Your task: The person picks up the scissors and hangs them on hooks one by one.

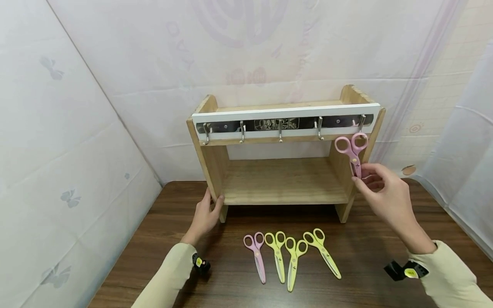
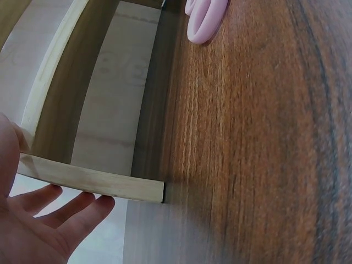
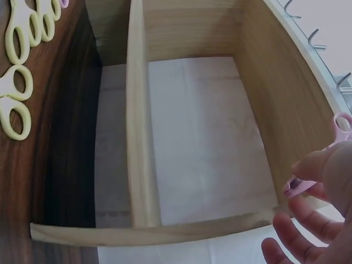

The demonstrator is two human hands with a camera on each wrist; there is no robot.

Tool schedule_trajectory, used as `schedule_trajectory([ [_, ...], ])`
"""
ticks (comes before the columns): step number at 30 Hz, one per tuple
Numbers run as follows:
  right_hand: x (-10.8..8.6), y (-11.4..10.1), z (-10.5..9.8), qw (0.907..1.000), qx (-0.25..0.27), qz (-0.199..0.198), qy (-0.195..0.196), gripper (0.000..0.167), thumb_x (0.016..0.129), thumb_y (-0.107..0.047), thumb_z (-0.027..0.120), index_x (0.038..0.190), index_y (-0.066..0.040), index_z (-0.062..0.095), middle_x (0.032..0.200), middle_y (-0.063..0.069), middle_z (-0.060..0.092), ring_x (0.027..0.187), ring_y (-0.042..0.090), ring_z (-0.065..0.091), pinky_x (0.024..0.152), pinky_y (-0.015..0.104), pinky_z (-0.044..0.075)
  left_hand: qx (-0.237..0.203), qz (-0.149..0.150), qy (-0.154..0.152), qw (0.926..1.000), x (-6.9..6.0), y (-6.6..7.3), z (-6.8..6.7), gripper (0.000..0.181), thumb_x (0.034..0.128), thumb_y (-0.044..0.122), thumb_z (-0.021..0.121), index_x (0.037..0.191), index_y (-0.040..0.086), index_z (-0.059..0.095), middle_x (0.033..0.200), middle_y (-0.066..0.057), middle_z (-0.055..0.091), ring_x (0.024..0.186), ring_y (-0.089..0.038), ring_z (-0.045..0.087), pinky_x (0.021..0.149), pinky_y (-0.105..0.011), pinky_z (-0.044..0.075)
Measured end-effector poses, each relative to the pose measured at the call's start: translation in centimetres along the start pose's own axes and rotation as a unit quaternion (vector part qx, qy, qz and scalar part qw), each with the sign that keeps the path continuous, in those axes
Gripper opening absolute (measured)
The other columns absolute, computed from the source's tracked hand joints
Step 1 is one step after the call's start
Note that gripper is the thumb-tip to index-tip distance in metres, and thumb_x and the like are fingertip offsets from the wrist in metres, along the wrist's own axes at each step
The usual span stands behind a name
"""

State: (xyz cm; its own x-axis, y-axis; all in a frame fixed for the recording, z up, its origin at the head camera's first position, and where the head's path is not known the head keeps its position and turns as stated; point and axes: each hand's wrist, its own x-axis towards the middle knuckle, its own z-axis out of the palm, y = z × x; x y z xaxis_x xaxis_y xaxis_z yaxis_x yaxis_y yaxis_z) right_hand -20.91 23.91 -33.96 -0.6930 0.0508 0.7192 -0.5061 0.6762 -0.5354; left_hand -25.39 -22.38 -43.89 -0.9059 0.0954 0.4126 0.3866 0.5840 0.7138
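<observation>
My right hand (image 1: 389, 194) pinches pink scissors (image 1: 354, 159) by the blade end, finger loops upward. One loop overlaps the lower end of the rightmost metal hook (image 1: 362, 122); whether it hangs there I cannot tell. In the right wrist view, thumb and fingertips meet at the pink scissors' tip (image 3: 298, 187). My left hand (image 1: 204, 216) holds the lower left side panel of the wooden shelf (image 1: 285, 182). The left wrist view shows the fingers of that left hand (image 2: 60, 220) along the panel's outer face, with the thumb side at its front edge.
Another pair of pink scissors (image 1: 256, 254) and several yellow scissors (image 1: 294, 261) lie on the dark wooden table (image 1: 227, 278) in front of the shelf. A white rail (image 1: 246, 115) with several metal hooks spans the shelf's upper front. Patterned white sheeting (image 1: 154, 85) stands behind and beside.
</observation>
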Motion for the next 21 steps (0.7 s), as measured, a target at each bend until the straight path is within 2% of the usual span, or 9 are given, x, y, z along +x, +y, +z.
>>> schedule_trajectory([
  [7, -1.2, 0.9, -0.7, 0.9994, -0.031, -0.011, -0.007, 0.055, 0.080, -0.004, 0.086, 0.131, -0.004, 0.064, 0.101, 0.015, 0.068, 0.075, -0.018, 0.054, 0.066, 0.003, 0.044, 0.002, -0.007, -0.004, 1.0000, -0.1, 0.1, 0.0, 0.055, 0.1105, 0.026, 0.050, 0.159, 0.009, 0.030, 0.139, -0.027, 0.058, 0.125, -0.043, 0.059, 0.089, -0.058, 0.057],
  [12, -2.9, 1.6, -0.9, 0.9985, -0.050, -0.014, -0.017, 0.068, 0.078, -0.004, 0.087, 0.139, -0.003, 0.056, 0.101, 0.016, 0.068, 0.077, -0.013, 0.055, 0.066, 0.005, 0.042, -0.003, -0.015, -0.008, 0.9998, -0.1, 0.1, 0.0, 0.055, 0.1106, 0.027, 0.050, 0.160, 0.011, 0.030, 0.140, -0.026, 0.057, 0.125, -0.043, 0.060, 0.088, -0.057, 0.058],
  [16, -4.4, 2.1, -0.5, 0.9970, -0.064, -0.015, -0.040, 0.079, 0.077, -0.007, 0.088, 0.146, -0.005, 0.050, 0.101, 0.016, 0.068, 0.076, 0.006, 0.063, 0.062, 0.014, 0.047, -0.004, -0.018, -0.006, 0.9998, -0.2, 0.1, -0.1, 0.053, 0.1106, 0.027, 0.050, 0.158, 0.011, 0.032, 0.139, -0.025, 0.058, 0.125, -0.042, 0.060, 0.088, -0.056, 0.058],
  [19, -5.4, 2.5, -0.1, 0.9948, -0.073, -0.018, -0.070, 0.086, 0.077, -0.008, 0.089, 0.150, -0.004, 0.044, 0.102, 0.020, 0.066, 0.074, 0.023, 0.067, 0.060, 0.029, 0.052, -0.002, -0.013, -0.002, 0.9999, -0.1, 0.1, -0.1, 0.053, 0.1105, 0.027, 0.050, 0.157, 0.009, 0.034, 0.138, -0.026, 0.058, 0.124, -0.043, 0.060, 0.088, -0.056, 0.058],
  [21, -6.0, 2.5, 0.2, 0.9927, -0.080, -0.013, -0.090, 0.088, 0.077, -0.010, 0.089, 0.151, -0.004, 0.042, 0.104, 0.022, 0.065, 0.074, 0.029, 0.067, 0.059, 0.039, 0.054, 0.000, -0.008, 0.000, 1.0000, 0.0, 0.1, -0.1, 0.053, 0.1104, 0.027, 0.051, 0.157, 0.008, 0.034, 0.138, -0.026, 0.059, 0.123, -0.043, 0.060, 0.087, -0.057, 0.058],
])
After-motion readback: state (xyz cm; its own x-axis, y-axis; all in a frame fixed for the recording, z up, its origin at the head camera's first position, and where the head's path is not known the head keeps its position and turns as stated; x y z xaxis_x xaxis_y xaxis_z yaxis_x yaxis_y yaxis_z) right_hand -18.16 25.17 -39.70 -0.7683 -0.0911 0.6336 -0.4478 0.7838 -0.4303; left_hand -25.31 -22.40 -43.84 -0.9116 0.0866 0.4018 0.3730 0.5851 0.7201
